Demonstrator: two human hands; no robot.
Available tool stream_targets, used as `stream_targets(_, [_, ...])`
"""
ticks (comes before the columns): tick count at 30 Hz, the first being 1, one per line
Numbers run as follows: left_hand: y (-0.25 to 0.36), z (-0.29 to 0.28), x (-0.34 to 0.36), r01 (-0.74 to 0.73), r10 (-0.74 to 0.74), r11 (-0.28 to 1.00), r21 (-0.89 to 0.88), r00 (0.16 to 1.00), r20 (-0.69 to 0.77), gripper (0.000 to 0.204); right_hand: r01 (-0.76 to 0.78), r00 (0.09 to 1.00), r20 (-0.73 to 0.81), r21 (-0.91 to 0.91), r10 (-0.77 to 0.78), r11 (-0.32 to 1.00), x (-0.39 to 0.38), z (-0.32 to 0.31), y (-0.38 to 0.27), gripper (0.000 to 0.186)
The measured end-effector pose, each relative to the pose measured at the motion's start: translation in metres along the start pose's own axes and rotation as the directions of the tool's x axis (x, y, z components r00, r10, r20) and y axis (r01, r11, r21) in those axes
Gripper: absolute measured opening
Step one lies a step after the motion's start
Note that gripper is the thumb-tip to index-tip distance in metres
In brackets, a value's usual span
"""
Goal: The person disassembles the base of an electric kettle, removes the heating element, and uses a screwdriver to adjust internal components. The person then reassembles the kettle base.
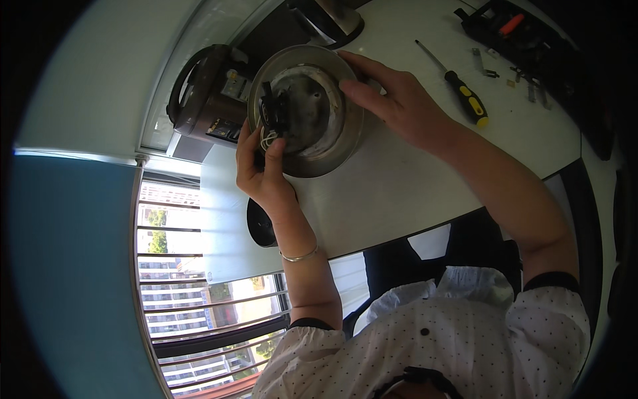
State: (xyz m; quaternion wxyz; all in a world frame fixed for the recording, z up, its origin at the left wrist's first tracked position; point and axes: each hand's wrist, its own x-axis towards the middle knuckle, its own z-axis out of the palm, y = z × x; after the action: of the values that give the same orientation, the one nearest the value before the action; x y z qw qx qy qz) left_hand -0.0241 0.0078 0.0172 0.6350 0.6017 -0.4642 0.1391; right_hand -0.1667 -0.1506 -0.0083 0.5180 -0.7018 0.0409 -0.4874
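Both hands hold a round steel vessel [349, 136] above the table, with a wide rim and a darker, stained disc in its middle. It looks like the body of a kettle or pot, but I cannot tell which. On its left side is a black plastic part [274, 110] with thin white wires [267, 139]. My left hand [261, 169] grips the lower left rim, its thumb beside the wires and its fingers partly hidden behind. My right hand [395, 96] clasps the upper right rim, thumb on the face. A black round piece [260, 223] lies below my left hand.
A dark rice cooker [206, 90] with a handle stands left of the vessel, and a steel-and-black kettle [332, 23] behind it. A yellow-and-black screwdriver [465, 96], small metal parts [492, 66] and a black tool case [551, 53] are on the right. Window blinds [206, 279] are at lower left.
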Motion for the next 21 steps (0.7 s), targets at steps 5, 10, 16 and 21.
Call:
stream_targets(5, [-0.0039,-0.0021,0.0004,-0.038,0.039,0.999,-0.004,0.999,0.036,0.032,0.018,1.000,-0.001,-0.005,-0.018,1.000,0.0000,-0.0005,0.0002,0.049])
stream_targets(10, [-0.0021,-0.0040,0.0016,-0.038,0.037,0.999,0.002,0.997,0.065,0.036,0.019,1.000,-0.019,-0.002,-0.019,1.000,-0.0003,0.0003,0.0030,0.051])
stream_targets(16, [-0.0024,-0.0055,0.0006,-0.043,0.042,0.999,0.018,0.997,0.061,0.045,0.035,0.999,-0.019,-0.002,-0.035,0.999,0.0004,0.0001,0.0040,0.054])
stream_targets(21, [0.0018,-0.0013,0.0018,-0.043,0.040,0.991,0.128,0.999,0.032,0.054,0.040,0.998,-0.051,-0.004,-0.040,0.999,0.0011,0.0023,0.0085,0.054])
